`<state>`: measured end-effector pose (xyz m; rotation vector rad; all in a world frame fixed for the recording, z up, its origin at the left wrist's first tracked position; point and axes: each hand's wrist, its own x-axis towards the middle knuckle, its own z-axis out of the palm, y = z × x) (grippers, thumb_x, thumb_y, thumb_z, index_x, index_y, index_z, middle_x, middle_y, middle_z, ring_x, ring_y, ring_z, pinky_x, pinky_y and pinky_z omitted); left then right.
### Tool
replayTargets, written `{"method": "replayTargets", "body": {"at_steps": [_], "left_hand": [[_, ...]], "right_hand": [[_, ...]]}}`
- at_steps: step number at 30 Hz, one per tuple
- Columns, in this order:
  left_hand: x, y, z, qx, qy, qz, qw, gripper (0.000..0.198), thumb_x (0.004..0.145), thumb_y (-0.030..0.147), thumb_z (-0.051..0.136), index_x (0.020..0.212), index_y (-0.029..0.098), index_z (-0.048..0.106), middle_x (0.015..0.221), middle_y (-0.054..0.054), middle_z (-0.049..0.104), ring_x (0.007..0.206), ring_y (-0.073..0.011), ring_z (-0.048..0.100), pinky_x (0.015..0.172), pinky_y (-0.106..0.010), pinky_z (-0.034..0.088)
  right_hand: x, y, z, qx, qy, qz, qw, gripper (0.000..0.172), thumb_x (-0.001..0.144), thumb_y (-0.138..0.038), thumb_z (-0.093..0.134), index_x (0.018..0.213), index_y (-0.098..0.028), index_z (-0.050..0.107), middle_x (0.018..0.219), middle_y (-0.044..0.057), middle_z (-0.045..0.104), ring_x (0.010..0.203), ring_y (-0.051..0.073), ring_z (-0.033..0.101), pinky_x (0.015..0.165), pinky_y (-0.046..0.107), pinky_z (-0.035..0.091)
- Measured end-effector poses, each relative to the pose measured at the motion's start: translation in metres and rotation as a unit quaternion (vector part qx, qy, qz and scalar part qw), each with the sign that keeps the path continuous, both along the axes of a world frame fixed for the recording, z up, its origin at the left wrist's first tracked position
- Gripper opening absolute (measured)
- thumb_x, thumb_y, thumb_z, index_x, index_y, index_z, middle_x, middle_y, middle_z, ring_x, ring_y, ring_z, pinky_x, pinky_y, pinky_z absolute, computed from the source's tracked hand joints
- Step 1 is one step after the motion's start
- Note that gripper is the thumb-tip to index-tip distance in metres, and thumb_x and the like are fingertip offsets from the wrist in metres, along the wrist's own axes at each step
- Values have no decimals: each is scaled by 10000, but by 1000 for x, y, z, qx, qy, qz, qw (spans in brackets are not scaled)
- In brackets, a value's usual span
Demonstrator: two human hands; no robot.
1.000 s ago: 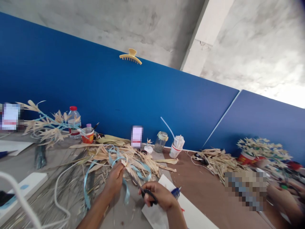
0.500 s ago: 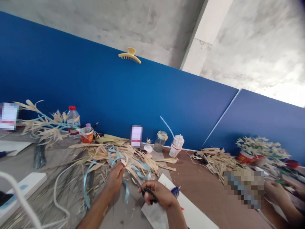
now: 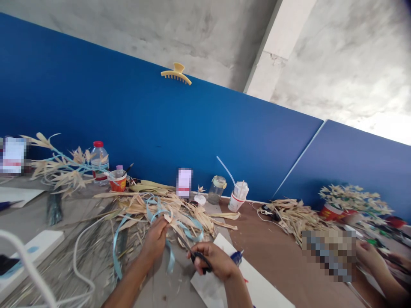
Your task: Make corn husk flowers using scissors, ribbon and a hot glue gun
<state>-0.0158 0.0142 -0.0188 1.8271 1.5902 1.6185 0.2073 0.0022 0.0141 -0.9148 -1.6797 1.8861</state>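
Note:
My left hand (image 3: 155, 242) is closed in a pinch on a dried straw leaf (image 3: 167, 217) at the near edge of a heap of dried leaves (image 3: 167, 209). A light blue ribbon (image 3: 169, 256) curls through the heap and hangs past that hand. My right hand (image 3: 214, 261) is wrapped round the black handles of scissors (image 3: 198, 259), whose blades point up and left toward the pinched leaf. A white sheet of paper (image 3: 257, 286) lies under the right hand.
A blue partition (image 3: 160, 128) with a yellow hair claw (image 3: 176, 73) on top backs the table. Water bottle (image 3: 99, 161), orange cup (image 3: 117, 182), glass jar (image 3: 216, 190), cup with straw (image 3: 237, 196). Another person's hand (image 3: 372, 256) works at the right beside more leaves (image 3: 292, 216).
My hands have hardly moved. The other person's hand at the right has shifted slightly further right and down.

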Motion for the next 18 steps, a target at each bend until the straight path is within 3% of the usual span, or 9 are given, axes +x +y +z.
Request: {"method": "replayTargets", "body": {"at_steps": [7,14,18], "left_hand": [[-1,1,0,15,14,-23,1000,251,850,284,416,665,220,574,732,-37,599,731,-201,566,721,-330,490],[-1,2,-2,28,12,-34,999,261,861,282,435,643,218,563,708,-26,590,695,-185,552,687,-312,486],[-2,3,-3,35,-12,-38,999,228,857,289,450,709,219,610,791,-52,644,789,-203,591,773,-347,498]], "right_hand": [[-2,0,2,-34,-2,-28,999,369,607,-423,722,817,-123,678,496,-49,545,425,61,424,491,235,218],[3,-1,2,-32,-3,-14,999,393,590,-421,754,838,-123,687,497,-51,534,436,55,422,472,225,198],[7,0,1,-9,28,-17,999,476,553,-470,804,844,-117,673,494,-46,541,430,58,418,462,215,209]]}}
